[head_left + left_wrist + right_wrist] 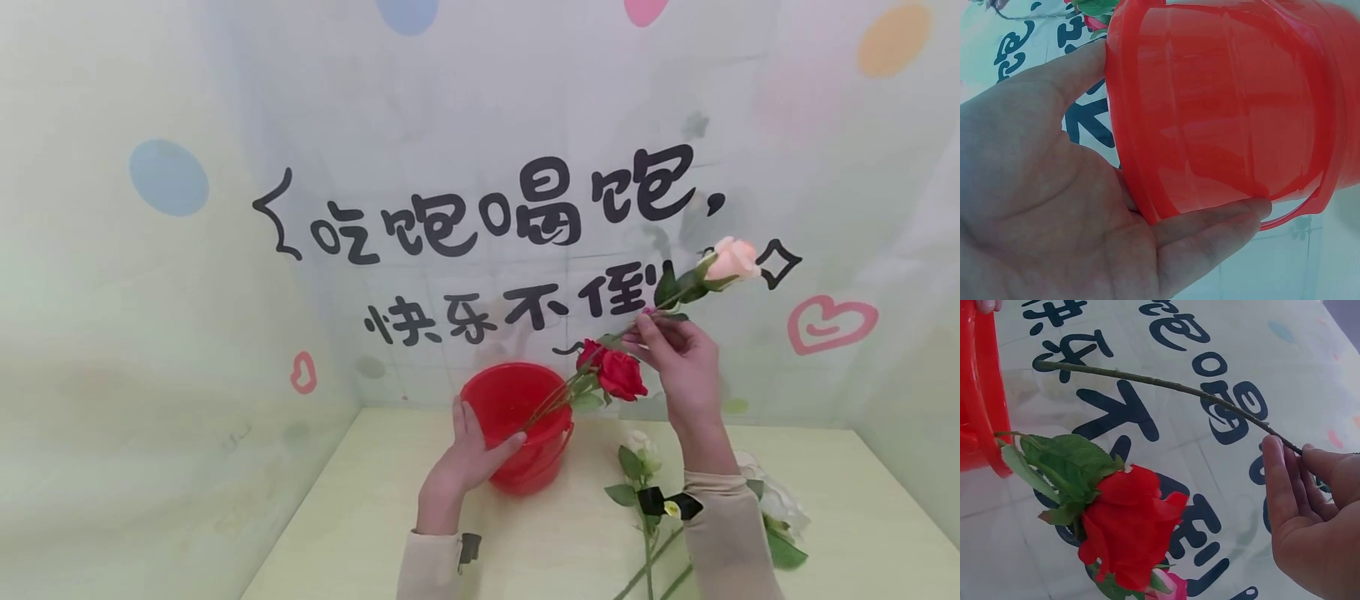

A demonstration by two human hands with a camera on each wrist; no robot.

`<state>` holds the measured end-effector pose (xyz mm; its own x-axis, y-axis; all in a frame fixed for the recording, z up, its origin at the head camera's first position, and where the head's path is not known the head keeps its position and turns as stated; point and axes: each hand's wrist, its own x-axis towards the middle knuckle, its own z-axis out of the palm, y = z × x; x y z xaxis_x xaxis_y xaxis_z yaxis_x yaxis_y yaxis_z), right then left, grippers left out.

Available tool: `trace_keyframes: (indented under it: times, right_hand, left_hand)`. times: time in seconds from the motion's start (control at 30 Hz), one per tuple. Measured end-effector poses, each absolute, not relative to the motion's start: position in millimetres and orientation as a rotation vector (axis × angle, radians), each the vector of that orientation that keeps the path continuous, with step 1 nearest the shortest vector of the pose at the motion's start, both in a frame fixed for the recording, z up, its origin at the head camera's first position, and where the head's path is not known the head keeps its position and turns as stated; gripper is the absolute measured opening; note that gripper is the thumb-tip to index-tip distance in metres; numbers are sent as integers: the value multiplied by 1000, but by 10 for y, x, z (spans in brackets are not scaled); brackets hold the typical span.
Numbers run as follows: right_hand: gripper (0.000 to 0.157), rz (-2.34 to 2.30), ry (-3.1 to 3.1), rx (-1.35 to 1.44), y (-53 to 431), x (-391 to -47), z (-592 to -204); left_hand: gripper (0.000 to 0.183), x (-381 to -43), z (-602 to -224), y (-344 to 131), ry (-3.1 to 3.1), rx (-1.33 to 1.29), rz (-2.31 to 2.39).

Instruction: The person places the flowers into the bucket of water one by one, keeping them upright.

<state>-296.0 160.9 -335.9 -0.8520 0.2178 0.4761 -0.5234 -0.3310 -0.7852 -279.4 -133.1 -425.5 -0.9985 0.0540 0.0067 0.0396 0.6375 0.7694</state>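
Observation:
A red bucket (534, 467) stands upright on the table, and my left hand (468, 458) holds it at the rim. In the left wrist view the fingers (1210, 247) lie along its outside and the thumb touches the rim. My right hand (686, 358) pinches the stem (1172, 385) of a pale pink rose (732, 260), raised to the right of the bucket. That stem slants down toward the bucket; in the right wrist view its lower end shows outside it. Red roses (621, 375) lean over the right rim, with a darker pink bloom (1174, 584) beside them.
White roses lie on the table at the right, one near the middle (641, 454) and another (776, 504) partly behind my right sleeve. Their stems run toward the front edge. A printed backdrop (450, 100) stands close behind the bucket.

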Motion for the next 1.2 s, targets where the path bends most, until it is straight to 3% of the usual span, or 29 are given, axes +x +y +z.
trace_keyframes:
  times: [0.13,0.57,1.2]
  right_hand:
    - [9,2176,-1473,414,1498,-3026,-3460]
    - [29,2149,-1737,430,1220,-3216,-3757]
    - [30,2016,-2085,291,971,-3242,-4026]
  left_hand:
    - [127,-2810,-4271,-1330,2828,95,1326]
    - [126,-2805,-4234,-1333,2827,125,1353]
    - [129,-2955,-4430,-1378,2845,107,1319]
